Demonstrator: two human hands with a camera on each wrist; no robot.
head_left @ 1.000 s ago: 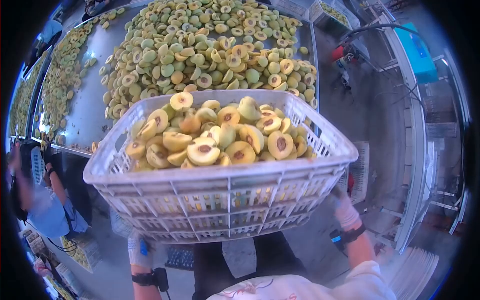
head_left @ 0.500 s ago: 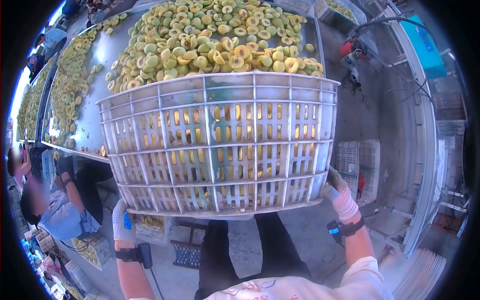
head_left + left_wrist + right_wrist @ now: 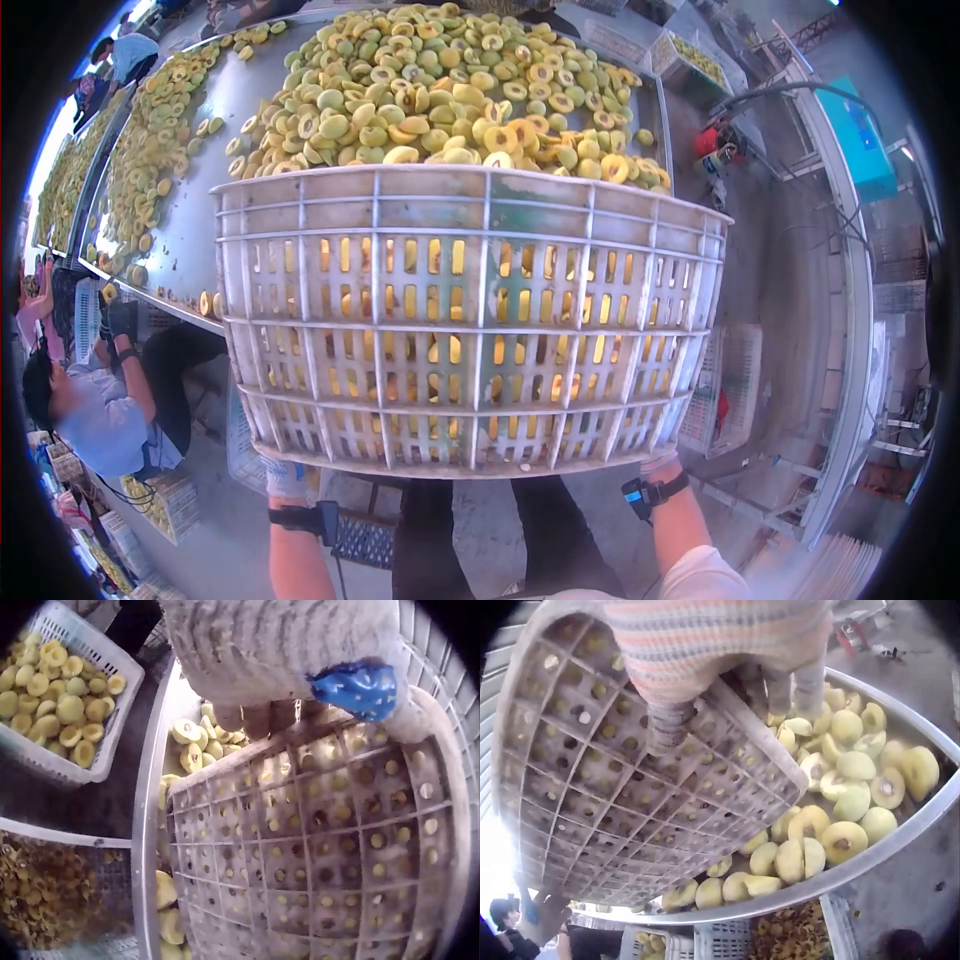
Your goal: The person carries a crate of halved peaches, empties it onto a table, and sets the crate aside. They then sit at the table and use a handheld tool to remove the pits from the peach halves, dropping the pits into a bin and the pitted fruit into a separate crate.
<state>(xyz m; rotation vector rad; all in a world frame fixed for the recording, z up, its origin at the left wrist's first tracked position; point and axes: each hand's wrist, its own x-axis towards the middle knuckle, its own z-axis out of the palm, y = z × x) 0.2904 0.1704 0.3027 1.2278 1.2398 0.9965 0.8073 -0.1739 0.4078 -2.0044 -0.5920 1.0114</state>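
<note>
A white plastic basket [image 3: 470,320], tilted with its near side facing the head camera, hides its own contents except for yellow showing through the slots. Beyond its rim, halved fruit [image 3: 430,100] is heaped on a metal table [image 3: 190,225]. My left gloved hand [image 3: 285,660] has its fingers curled under the basket's bottom edge; a blue patch shows on the glove. On the other side, my right gloved hand [image 3: 720,652] grips the edge of the basket's gridded underside [image 3: 630,757], thumb on the grid. In the head view, the basket covers most of both hands.
At left, a seated person [image 3: 105,420] works beside the table. White crates stand on the floor at right [image 3: 730,390] and lower left [image 3: 165,505]. A metal frame [image 3: 850,330] with a teal box [image 3: 858,140] runs along the right. The left wrist view shows a fruit-filled crate [image 3: 112,742].
The basket first tipped so its open top turned out of view and its near side faced me. Since then it has shifted slightly right and lower in the head view, both hands still on it.
</note>
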